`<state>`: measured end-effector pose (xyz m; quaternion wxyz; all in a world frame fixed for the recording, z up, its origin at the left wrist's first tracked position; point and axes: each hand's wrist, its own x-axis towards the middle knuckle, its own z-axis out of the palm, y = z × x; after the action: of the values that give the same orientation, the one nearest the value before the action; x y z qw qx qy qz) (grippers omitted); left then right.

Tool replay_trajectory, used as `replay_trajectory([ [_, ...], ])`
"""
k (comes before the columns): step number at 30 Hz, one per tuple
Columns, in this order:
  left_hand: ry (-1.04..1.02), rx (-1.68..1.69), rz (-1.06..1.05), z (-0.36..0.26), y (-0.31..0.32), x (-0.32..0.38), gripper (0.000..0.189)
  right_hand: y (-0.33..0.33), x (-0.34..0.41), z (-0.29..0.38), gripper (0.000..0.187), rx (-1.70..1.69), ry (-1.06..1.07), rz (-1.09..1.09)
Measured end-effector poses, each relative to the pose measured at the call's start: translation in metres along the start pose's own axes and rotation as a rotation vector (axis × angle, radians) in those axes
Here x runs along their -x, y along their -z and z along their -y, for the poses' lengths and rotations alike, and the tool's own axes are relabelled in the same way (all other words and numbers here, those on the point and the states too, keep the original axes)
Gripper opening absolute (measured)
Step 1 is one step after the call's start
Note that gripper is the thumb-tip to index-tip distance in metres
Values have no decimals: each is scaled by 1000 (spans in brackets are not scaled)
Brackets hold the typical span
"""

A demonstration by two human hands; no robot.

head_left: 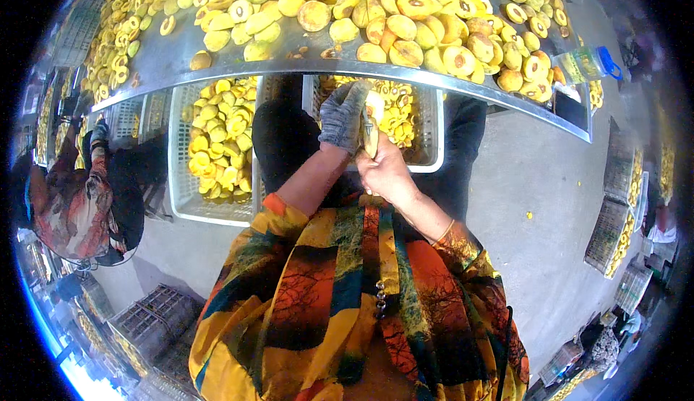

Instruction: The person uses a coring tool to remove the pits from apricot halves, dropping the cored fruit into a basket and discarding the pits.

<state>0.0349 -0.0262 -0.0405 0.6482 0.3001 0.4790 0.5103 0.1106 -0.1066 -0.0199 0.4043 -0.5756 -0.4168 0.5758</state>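
My left hand, in a grey knit glove, holds a pale, bright piece of fruit, apparently a peach half. Bare, my right hand is closed around a small hand tool with a metal part that meets the fruit; its exact kind is hard to tell. Both hands are close together over a white plastic crate of yellow peach pieces, between my knees. Just beyond them, a metal-edged table carries a heap of halved yellow peaches, many showing brown centres.
Left of my legs stands another white crate full of peach halves. A clear bottle with a blue cap is at the table's right end. A co-worker sits at the left. Stacked crates line the right side.
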Motion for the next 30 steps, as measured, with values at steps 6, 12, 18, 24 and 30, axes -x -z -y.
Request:
replay_trajectory([
  [6, 68, -121, 8, -12, -5, -2, 18, 4, 8, 16, 14, -353, -215, 198],
  [12, 159, 88, 106, -1, 7, -18, 19, 17, 1, 18, 14, -696, -386, 468],
  [18, 96, 461, -150, -52, 68, -33, 27, 25, -6, 12, 17, -731, -275, 563],
  [24, -341, -1418, -598, -126, 227, -42, 42, 34, -21, -34, 37, 421, -430, 223],
  [30, -124, -1879, -394, -142, 126, -120, 50, 15, -22, -42, 50, 624, -32, 92],
])
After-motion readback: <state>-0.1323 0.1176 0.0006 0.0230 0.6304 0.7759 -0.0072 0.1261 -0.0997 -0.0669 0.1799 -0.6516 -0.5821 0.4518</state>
